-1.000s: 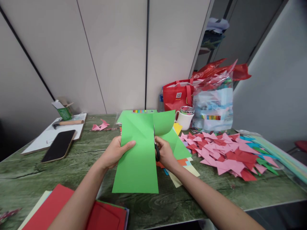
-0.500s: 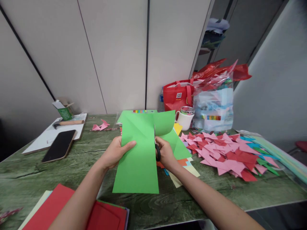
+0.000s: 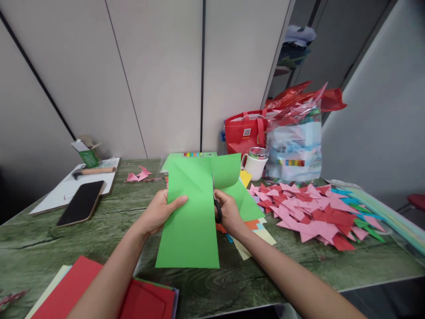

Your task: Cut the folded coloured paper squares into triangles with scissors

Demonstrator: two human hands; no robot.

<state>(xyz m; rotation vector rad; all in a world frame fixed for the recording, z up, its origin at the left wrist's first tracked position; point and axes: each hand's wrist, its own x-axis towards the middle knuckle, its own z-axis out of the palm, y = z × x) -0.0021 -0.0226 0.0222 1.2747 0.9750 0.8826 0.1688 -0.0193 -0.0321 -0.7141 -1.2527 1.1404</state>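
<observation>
A sheet of green paper (image 3: 189, 226) is held up over the table, cut lengthwise from its near side, with the right-hand part curling away. My left hand (image 3: 162, 208) pinches its left edge, thumb on the face toward me and fingers behind. Wrapped round the black handles of a pair of scissors (image 3: 218, 211), my right hand (image 3: 228, 211) sits at the right side of the sheet. The blades stand in the cut, mostly hidden by the paper. Behind and below lie more green paper and several coloured scraps (image 3: 260, 239).
On the right spreads a heap of pink and red folded paper pieces (image 3: 312, 210). A white mug (image 3: 255, 166), red bag (image 3: 244, 137) and clear plastic bag (image 3: 294, 150) stand behind. To the left are a phone (image 3: 82, 203), hammer (image 3: 94, 171) and small box (image 3: 86, 153); red paper (image 3: 149, 299) lies in front.
The whole view has shifted very slightly. Both hands, the scissors and the green paper keep nearly the same position.
</observation>
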